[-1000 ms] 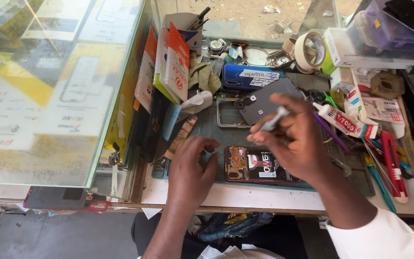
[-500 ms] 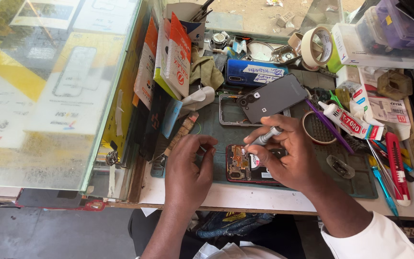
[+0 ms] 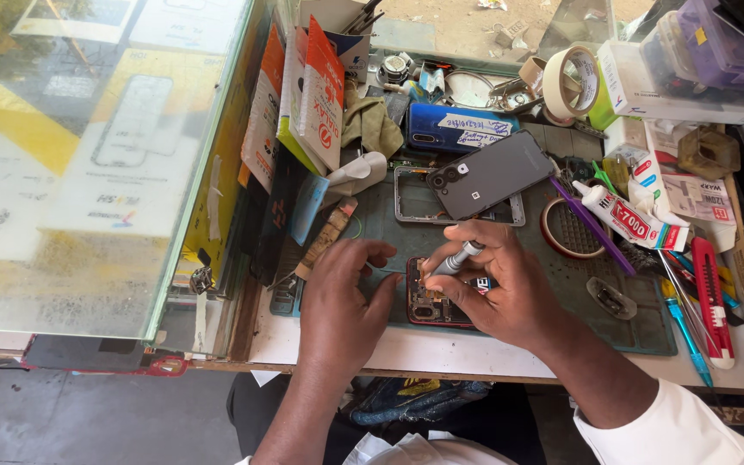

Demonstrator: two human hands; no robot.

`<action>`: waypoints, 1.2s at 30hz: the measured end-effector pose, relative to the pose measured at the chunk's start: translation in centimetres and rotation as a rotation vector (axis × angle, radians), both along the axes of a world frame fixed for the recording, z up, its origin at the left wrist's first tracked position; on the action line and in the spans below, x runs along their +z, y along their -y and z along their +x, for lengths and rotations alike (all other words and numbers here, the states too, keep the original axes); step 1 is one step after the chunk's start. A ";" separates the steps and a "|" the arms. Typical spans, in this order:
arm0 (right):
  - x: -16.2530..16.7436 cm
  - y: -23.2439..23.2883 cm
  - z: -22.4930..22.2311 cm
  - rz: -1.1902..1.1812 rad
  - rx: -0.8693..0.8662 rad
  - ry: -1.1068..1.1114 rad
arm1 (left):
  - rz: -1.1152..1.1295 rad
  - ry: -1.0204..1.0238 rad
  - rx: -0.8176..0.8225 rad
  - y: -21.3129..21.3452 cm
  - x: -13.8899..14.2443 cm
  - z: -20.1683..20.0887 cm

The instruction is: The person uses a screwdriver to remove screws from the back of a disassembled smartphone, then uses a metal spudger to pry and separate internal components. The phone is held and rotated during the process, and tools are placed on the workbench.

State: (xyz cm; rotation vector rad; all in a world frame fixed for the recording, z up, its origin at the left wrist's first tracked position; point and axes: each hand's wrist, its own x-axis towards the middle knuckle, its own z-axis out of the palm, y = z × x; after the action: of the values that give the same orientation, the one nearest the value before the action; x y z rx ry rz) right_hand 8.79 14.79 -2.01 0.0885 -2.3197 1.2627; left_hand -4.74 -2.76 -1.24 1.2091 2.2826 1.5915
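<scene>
Between the hands, an opened phone (image 3: 437, 303) is steadied by the left hand (image 3: 344, 288) while a screwdriver (image 3: 455, 260) is pinched upright in the right hand (image 3: 510, 288), tip down.

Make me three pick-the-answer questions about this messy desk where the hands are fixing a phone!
1. Where does the dark phone back cover lie?
A. beyond the opened phone
B. on the floor
C. in the left hand

2. What colour is the box cutter?
A. green
B. red
C. black

3. What does the right hand hold?
A. nothing
B. a tape roll
C. a silver screwdriver

Answers: 1 A, it rests farther up the mat than the opened phone. 2 B, its body is red. 3 C, the silver screwdriver points down at the phone, which the left hand steadies.
</scene>
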 end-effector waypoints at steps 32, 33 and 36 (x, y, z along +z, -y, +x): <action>3.0 1.2 -0.8 0.326 -0.013 -0.154 | -0.003 -0.004 0.003 0.7 -0.2 0.0; 3.0 1.2 -0.8 0.328 -0.015 -0.171 | 0.002 -0.008 0.002 0.7 -0.2 0.0; 3.0 1.3 -0.9 0.269 -0.041 -0.107 | 0.002 -0.023 0.001 0.6 -0.2 0.1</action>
State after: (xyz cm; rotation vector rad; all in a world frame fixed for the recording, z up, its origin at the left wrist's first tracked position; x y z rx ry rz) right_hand 7.89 13.48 0.96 0.1937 -2.3711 0.8983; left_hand -4.63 -3.37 -1.45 1.2324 2.2967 1.5885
